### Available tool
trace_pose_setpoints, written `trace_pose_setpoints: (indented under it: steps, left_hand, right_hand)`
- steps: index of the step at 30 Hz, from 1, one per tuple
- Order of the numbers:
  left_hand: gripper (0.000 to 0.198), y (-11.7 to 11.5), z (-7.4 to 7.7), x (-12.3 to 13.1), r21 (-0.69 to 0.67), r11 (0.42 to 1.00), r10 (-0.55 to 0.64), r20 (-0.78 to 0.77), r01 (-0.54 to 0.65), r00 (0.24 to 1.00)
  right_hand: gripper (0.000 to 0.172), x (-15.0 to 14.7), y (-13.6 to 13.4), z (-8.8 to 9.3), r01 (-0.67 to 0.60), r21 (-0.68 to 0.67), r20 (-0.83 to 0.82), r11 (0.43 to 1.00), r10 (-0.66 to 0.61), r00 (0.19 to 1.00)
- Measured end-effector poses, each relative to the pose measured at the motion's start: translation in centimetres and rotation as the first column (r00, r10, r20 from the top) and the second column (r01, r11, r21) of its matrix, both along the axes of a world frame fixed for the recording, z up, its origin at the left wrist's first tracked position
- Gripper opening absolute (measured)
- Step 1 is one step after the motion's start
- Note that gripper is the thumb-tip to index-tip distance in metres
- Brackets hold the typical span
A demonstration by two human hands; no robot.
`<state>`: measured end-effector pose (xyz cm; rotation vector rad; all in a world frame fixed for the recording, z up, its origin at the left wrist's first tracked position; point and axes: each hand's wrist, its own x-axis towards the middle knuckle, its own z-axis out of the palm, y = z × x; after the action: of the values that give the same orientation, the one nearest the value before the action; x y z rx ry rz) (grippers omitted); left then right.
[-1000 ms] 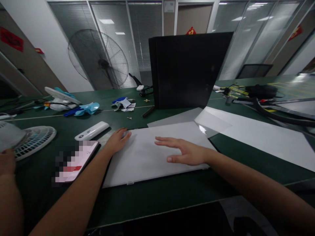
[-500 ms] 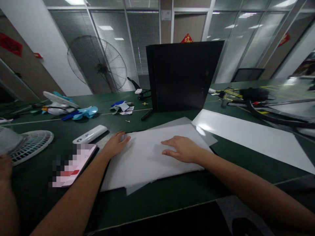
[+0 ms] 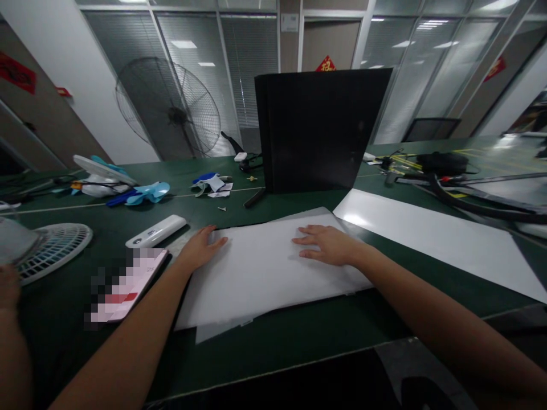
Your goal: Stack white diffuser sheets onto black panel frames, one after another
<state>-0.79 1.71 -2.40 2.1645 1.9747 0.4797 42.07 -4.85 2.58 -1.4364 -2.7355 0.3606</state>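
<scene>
White sheets (image 3: 256, 267) lie overlapping on the green table in front of me, with a thin dark edge showing beneath them. A translucent sheet (image 3: 217, 332) sticks out at the near side. My left hand (image 3: 200, 249) rests open on the far left corner of the sheets, thumb apart from the fingers. On their right part lies my right hand (image 3: 327, 245), its fingers spread and pointing left, holding nothing. Left of my left hand are a white oblong device (image 3: 156, 231) and a pink-screened phone (image 3: 137, 285), partly pixelated.
A large black panel (image 3: 320, 131) stands upright behind the sheets. A glossy white board (image 3: 436, 245) lies to the right. At left are a white fan (image 3: 60, 247) and another person's hand (image 3: 8, 285). Blue items (image 3: 149, 192) and cables (image 3: 470, 199) lie farther back.
My right hand has shifted a little right and away from me, its fingers spreading. The upper sheets under it have moved, covering more at the right. My left hand stays in place.
</scene>
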Motion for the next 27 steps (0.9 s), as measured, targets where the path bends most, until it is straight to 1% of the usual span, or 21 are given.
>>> trace_pose_setpoints:
  steps: [5,10,15,17,19,20,21,22,23,24,25,27]
  left_hand:
    - [0.092,0.2,-0.3,-0.3,0.017,1.000,-0.015,0.013,0.014,1.000]
    - [0.096,0.3,-0.5,-0.5,0.002,1.000,-0.025,-0.004,0.025,1.000]
    - [0.091,0.5,-0.8,-0.7,0.029,0.999,-0.046,-0.014,0.046,0.999]
    - [0.091,0.6,-0.8,-0.8,0.030,0.997,-0.066,-0.018,0.066,0.998]
    - [0.091,0.6,-0.7,-0.8,0.023,0.997,-0.078,-0.025,0.079,0.997]
    - [0.090,0.5,-0.6,-0.8,0.015,0.996,-0.084,-0.030,0.084,0.996]
    - [0.088,0.5,-0.5,-0.7,0.006,0.996,-0.088,-0.036,0.088,0.995]
    - [0.087,0.4,-0.4,-0.6,0.000,0.996,-0.089,-0.044,0.089,0.995]
    - [0.087,0.3,-0.2,-0.5,-0.005,0.996,-0.089,-0.053,0.089,0.995]
    - [0.087,0.2,-0.1,-0.4,-0.008,0.996,-0.086,-0.062,0.086,0.994]
    - [0.087,0.2,0.0,-0.3,-0.011,0.997,-0.081,-0.072,0.081,0.994]
    - [0.086,0.1,0.1,-0.1,-0.016,0.998,-0.068,-0.089,0.067,0.994]
  right_hand:
    - [0.074,-2.0,-1.9,0.7,0.020,0.071,0.099,0.997,-0.027,0.995]
    - [0.075,-2.8,-2.9,0.9,0.021,0.127,0.177,0.992,-0.043,0.983]
    - [0.071,-2.7,-2.6,0.4,-0.041,0.173,0.131,0.984,0.018,0.991]
    - [0.067,-2.1,-1.8,0.5,-0.067,0.165,0.080,0.984,0.054,0.995]
    - [0.065,-0.7,-0.5,0.7,-0.049,0.148,0.013,0.988,0.047,0.999]
    - [0.064,0.4,0.4,0.7,-0.005,0.148,-0.014,0.989,0.007,1.000]
    - [0.063,1.7,1.3,0.7,0.074,0.153,-0.030,0.985,-0.070,0.997]
    - [0.062,3.3,2.3,0.6,0.181,0.166,-0.037,0.969,-0.178,0.983]
    - [0.060,5.0,3.2,0.4,0.302,0.183,-0.034,0.936,-0.301,0.953]
    - [0.060,6.7,4.0,0.1,0.427,0.191,-0.024,0.884,-0.430,0.902]
    - [0.062,8.5,4.7,-0.4,0.525,0.196,-0.015,0.828,-0.533,0.846]
    - [0.075,11.6,5.8,-1.4,0.677,0.178,0.007,0.715,-0.688,0.725]
